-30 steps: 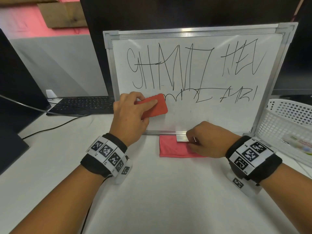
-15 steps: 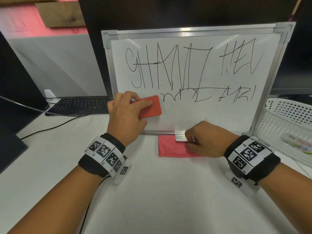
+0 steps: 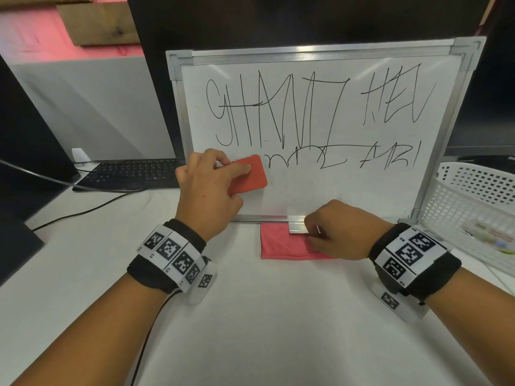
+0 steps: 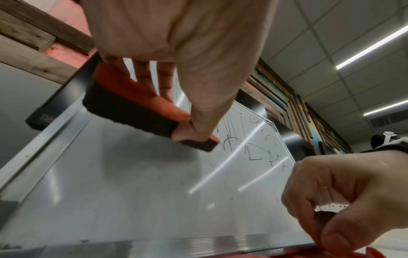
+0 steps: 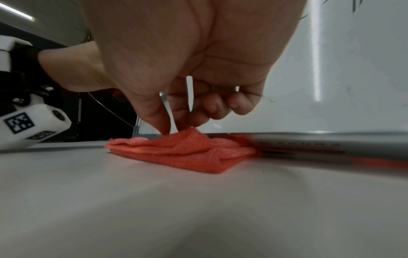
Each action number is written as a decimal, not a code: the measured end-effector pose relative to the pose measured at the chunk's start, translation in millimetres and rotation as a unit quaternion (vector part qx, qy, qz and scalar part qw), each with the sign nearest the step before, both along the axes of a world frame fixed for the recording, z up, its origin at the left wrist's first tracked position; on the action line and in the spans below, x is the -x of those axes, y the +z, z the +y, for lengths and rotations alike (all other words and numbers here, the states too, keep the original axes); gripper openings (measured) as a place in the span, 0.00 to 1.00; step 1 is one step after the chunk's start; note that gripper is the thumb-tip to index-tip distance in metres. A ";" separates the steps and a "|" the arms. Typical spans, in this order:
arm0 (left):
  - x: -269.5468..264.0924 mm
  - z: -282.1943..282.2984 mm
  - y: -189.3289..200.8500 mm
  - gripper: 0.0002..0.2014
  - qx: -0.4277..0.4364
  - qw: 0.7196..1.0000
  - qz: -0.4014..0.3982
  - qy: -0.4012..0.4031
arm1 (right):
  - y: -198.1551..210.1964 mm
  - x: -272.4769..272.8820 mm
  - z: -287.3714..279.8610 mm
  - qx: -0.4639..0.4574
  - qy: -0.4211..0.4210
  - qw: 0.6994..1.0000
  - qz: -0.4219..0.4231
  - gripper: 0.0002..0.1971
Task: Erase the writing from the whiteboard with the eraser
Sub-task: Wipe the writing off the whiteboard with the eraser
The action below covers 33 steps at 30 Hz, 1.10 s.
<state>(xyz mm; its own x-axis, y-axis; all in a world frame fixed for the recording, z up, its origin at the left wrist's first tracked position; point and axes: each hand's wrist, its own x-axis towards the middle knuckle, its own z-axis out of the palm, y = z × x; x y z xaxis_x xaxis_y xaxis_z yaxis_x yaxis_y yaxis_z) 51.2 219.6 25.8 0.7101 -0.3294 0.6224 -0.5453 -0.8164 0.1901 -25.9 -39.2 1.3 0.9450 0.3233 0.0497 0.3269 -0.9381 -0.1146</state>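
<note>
The left hand grips the red eraser and presses it flat on the lower left part of the whiteboard. Black writing fills the top. The right hand pinches a pink cloth on the desk at the board's bottom edge.
</note>
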 end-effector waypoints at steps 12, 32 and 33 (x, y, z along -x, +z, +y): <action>0.9 -19.3 -0.5 0.28 0.009 0.999 -0.007 -0.031 | -0.9 -0.7 -0.8 -0.004 0.001 1.000 0.001 0.12; -1.2 -12.6 0.0 0.28 -0.011 0.999 0.014 -0.039 | -2.1 -1.8 -0.8 -0.003 -0.001 1.000 -0.018 0.11; -1.1 -13.0 -0.4 0.28 0.001 0.999 0.007 -0.036 | -2.2 -1.8 -0.8 -0.002 -0.002 1.000 -0.018 0.11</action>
<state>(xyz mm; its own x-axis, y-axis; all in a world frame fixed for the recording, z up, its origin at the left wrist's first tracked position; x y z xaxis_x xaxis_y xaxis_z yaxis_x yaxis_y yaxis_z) 52.3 206.6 25.4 0.6926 -0.3793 0.6135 -0.6006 -0.7743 0.1993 -24.1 -40.0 -0.9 0.9439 0.3190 0.0851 0.3269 -0.9391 -0.1061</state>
